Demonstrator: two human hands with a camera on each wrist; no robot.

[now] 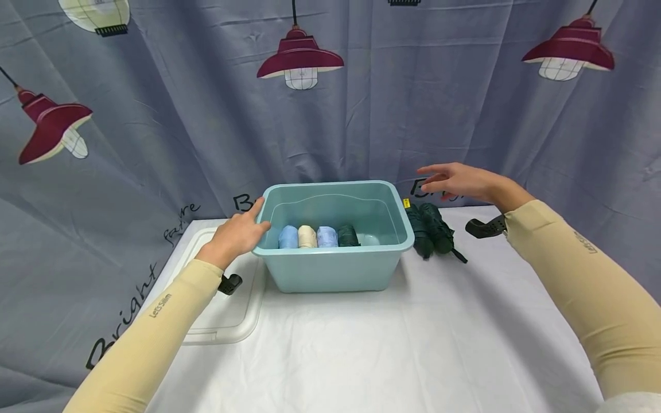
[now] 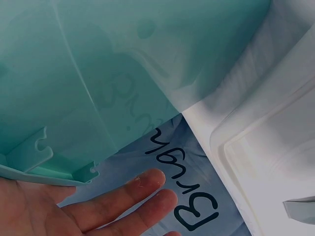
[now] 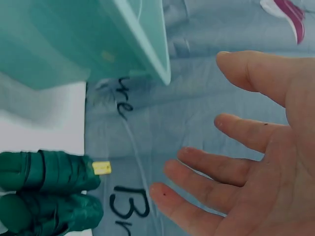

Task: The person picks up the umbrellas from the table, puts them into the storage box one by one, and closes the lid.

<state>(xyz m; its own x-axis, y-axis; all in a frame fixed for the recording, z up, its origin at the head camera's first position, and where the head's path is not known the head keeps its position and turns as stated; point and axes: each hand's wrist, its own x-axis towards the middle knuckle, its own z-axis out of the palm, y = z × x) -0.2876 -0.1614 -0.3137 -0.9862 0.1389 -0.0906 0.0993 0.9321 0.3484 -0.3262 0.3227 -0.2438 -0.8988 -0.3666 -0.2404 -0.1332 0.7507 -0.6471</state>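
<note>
Locate the pale teal bin (image 1: pixel 333 272) at the centre of the white-covered table (image 1: pixel 387 344); four rolls stand in a row inside it: a blue roll (image 1: pixel 288 237), a cream roll (image 1: pixel 307 236), a light blue roll (image 1: pixel 327 237) and a dark green roll (image 1: pixel 348 236). Your left hand (image 1: pixel 236 234) rests on the bin's left rim; its thumb lies over the edge, and the left wrist view shows fingers extended nearly straight below, slightly apart. Your right hand (image 1: pixel 465 180) hangs above the two dark green bundles (image 1: pixel 439 229), apart from them; its fingers are spread, thumb held well clear. The bundles lie side by side just right of the bin; a yellow tag (image 1: pixel 406 203) shows at one end, its print too small to read. A white lid (image 1: pixel 232 310) lies left of the bin, partly under your left arm. Read "LetsSlim" on your left sleeve (image 1: pixel 155 327); "Lets" is legible on your right sleeve (image 1: pixel 578 287). The grey-blue curtain (image 1: pixel 382 115) carries red lamp prints and black script; "Bright" is readable at lower left, and the right wrist view shows the letters "ure".
</note>
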